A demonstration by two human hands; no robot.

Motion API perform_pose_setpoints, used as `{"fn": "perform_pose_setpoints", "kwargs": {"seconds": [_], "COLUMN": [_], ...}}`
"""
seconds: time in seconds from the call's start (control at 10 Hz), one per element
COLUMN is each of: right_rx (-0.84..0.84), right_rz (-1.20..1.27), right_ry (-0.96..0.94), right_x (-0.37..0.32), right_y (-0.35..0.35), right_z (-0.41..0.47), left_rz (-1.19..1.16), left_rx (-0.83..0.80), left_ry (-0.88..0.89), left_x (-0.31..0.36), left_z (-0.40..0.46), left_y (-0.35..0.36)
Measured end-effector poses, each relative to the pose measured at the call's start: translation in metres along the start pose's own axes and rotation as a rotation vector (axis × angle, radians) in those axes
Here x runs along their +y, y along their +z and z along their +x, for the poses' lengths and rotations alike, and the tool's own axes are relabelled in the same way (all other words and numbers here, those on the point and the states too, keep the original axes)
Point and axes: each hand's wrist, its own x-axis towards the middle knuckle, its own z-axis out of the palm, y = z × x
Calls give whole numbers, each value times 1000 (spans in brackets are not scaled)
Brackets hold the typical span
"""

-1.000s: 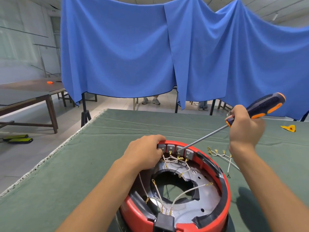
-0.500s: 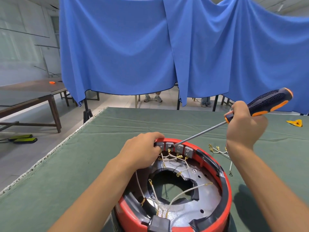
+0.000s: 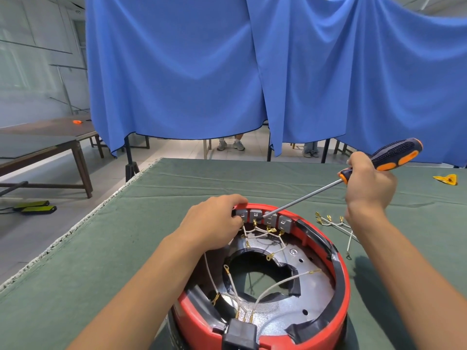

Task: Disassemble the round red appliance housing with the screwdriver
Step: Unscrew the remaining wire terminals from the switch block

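Note:
The round red appliance housing [image 3: 341, 271] lies open side up on the green table, with a silver inner plate, white wires and brass terminals inside. A row of grey switch blocks [image 3: 270, 219] sits along its far rim. My left hand [image 3: 214, 224] grips the far-left rim beside the blocks, fingers curled over the leftmost one. My right hand [image 3: 367, 188] holds the black and orange screwdriver [image 3: 394, 155] by the handle, up and to the right. Its long shaft slopes down left, and the tip rests among the grey blocks.
A loose bundle of white wires with brass terminals [image 3: 333, 222] lies on the green table cloth [image 3: 101, 248] right of the housing. A yellow piece [image 3: 447, 179] sits far right. Blue curtains [image 3: 227, 72] hang behind. A wooden table [image 3: 50, 137] stands left.
The screwdriver tip has shifted slightly left along the row of grey blocks, and my right hand has risen a little. My left hand stays on the rim.

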Motion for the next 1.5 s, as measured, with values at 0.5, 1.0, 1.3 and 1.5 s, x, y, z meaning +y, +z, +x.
{"fn": "perform_pose_setpoints", "kwargs": {"seconds": [0.5,1.0,1.3,1.5], "right_rx": [-158,-59,-46,-62], "right_rz": [26,-43,66,59], "right_ry": [-323,-26,-194,-205], "right_x": [-32,-4,-19,-15], "right_y": [8,9,5,5], "right_z": [-29,-3,-12,-11], "left_rz": [-2,-2,4,2], "left_rx": [-12,-11,-9,-9], "left_ry": [-1,-5,-9,-5], "left_x": [0,0,0,-1], "left_z": [0,1,1,1], "left_y": [0,1,1,1]}}
